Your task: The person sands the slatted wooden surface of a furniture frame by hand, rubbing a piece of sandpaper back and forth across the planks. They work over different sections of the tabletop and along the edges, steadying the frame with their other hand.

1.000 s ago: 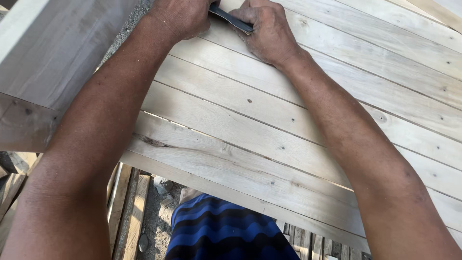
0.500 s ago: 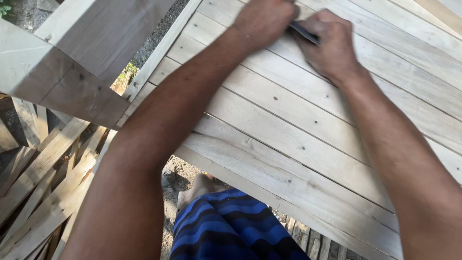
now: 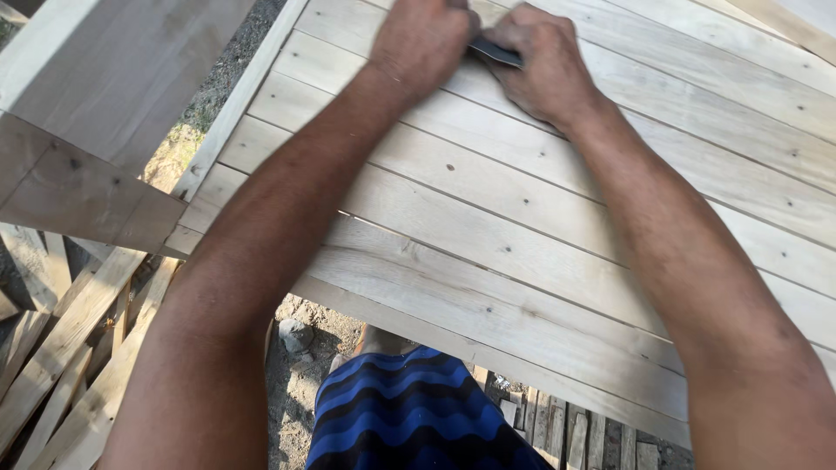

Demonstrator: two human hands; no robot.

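Note:
Both my hands grip one dark flat metal tool (image 3: 498, 54) pressed onto a panel of pale wooden planks (image 3: 488, 235). My left hand (image 3: 424, 42) closes on the tool's left end near the top edge of the view. My right hand (image 3: 540, 61) holds its right end, fingers curled over it. Most of the tool is hidden under my hands, so its kind is unclear. Both forearms stretch out over the planks.
Another pale wooden panel (image 3: 96, 113) stands at the upper left. Loose wooden slats (image 3: 70, 348) lie on the ground at the lower left. Bare earth with a stone (image 3: 296, 335) shows below the panel's near edge, beside my blue and black striped clothing (image 3: 409, 413).
My head has shifted, so the planks and hands slid rightward in view and then back toward the middle. Both hands stayed on the tool at the same spot on the panel.

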